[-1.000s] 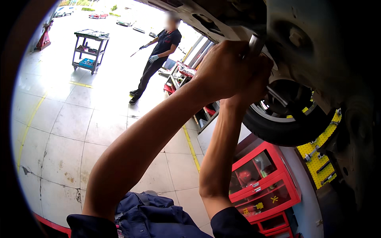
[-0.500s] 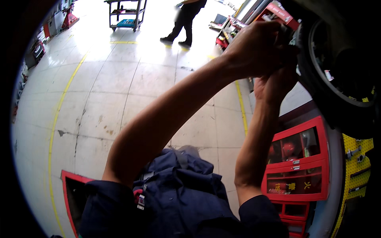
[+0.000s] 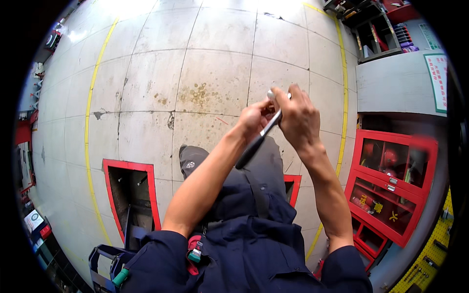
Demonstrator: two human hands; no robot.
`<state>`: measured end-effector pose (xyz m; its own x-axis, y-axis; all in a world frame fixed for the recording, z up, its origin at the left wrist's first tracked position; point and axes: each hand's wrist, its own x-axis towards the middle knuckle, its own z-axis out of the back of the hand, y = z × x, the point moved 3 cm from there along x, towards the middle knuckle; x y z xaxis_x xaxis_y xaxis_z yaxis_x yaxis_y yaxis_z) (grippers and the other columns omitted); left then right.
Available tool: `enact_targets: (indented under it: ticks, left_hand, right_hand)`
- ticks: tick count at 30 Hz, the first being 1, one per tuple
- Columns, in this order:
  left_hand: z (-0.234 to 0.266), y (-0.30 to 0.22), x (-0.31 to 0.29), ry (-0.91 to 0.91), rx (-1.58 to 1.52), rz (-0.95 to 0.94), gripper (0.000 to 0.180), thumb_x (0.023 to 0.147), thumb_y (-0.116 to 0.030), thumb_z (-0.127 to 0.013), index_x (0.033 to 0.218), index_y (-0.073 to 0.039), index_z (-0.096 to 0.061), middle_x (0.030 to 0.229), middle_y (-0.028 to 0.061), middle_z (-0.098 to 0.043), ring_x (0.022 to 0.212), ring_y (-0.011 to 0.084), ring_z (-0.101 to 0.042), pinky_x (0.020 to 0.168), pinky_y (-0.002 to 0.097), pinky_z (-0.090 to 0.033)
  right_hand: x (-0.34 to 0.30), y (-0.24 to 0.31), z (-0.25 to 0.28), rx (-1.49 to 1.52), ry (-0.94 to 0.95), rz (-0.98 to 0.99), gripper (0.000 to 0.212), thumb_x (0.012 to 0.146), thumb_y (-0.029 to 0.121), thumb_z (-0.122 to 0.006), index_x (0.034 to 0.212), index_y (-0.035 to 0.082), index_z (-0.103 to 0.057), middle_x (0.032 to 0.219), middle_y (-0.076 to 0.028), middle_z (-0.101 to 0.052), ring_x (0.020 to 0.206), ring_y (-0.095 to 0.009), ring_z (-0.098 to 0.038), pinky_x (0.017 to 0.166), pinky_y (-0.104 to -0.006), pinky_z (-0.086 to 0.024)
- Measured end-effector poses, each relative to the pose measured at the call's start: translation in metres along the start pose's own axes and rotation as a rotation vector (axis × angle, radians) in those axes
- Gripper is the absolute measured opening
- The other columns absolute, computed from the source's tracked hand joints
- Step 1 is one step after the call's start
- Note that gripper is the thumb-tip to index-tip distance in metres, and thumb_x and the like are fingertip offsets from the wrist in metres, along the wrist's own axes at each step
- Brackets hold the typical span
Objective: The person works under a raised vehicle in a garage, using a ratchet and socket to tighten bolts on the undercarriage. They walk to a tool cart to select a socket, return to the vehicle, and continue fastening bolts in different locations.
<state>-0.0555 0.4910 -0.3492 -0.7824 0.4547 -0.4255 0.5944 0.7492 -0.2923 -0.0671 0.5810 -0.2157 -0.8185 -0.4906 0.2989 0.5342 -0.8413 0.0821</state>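
Head view — wrench [image 3: 264, 132] slants between both hands [image 3: 300, 119].

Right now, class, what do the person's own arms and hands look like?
Short, dark navy sleeves end near the elbows, leaving both forearms bare. The left hand and right hand wear no gloves, and no watch shows.

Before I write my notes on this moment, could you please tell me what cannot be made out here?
All in the head view:
Wrench: the part just below its top is covered by the right hand's fingers.
Left hand: its exact grip is unclear where fingers overlap.
Right floor opening: mostly hidden by the wearer's clothing.
Yellow board: cut off by the dark rim.
Red cabinet: upper right corner blurred.
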Motion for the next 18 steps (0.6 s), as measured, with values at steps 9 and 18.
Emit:
enact_targets:
  ticks: [9,18]
  left_hand:
    - [0.134,0.101,-0.034,-0.539,0.373,0.277,0.025,0.104,-0.004,-0.040,0.122,0.011,-0.046,0.117,0.0266,-0.063,0.093,0.0292,-0.071,0.079,0.0362,-0.062]
    - [0.197,0.127,0.003,-0.679,0.712,0.445,0.027,0.104,-0.013,-0.051,0.119,0.008,-0.059,0.093,0.0114,-0.069,0.071,0.0151,-0.066,0.065,0.0283,-0.057]
  right_hand:
    - [-0.145,-0.092,-0.099,0.389,0.382,-0.685,0.025,0.090,0.015,-0.070,0.114,0.008,-0.071,0.089,-0.011,-0.060,0.076,-0.027,-0.063,0.068,-0.0396,-0.051]
    - [-0.229,-0.192,-0.257,0.538,0.365,-1.063,0.025,0.092,0.017,-0.070,0.114,0.006,-0.070,0.093,-0.014,-0.065,0.083,-0.027,-0.064,0.074,-0.0363,-0.051]
